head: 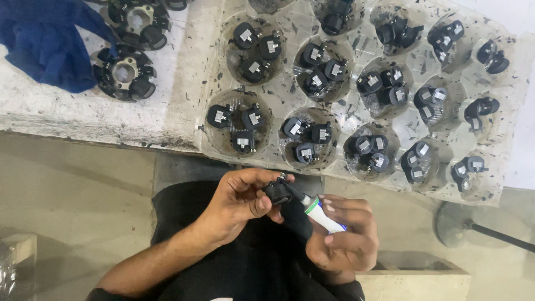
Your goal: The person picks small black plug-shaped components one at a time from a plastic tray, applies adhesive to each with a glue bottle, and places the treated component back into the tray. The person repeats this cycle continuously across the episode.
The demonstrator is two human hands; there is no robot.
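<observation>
1. Low in the frame, just right of centre, the right hand (pixel 341 237) has its fingers closed around a small white tube (pixel 323 216), its dark nozzle angled up and left, apparently to reach the part.
2. At lower centre, the left hand (pixel 243 196) pinches a small black component (pixel 277 192) between thumb and curled fingers, holding it steady against the nozzle tip; the part sits at the fingertips, not in the palm.
3. Farther up, a clear plastic tray (pixel 518 134) on the worktop (pixel 83 114) holds matching black pieces grouped in round wells, within easy reach.
4. In the upper left lie a blue cloth (pixel 47 39) and two ring-shaped black assemblies (pixel 123 73).
</observation>
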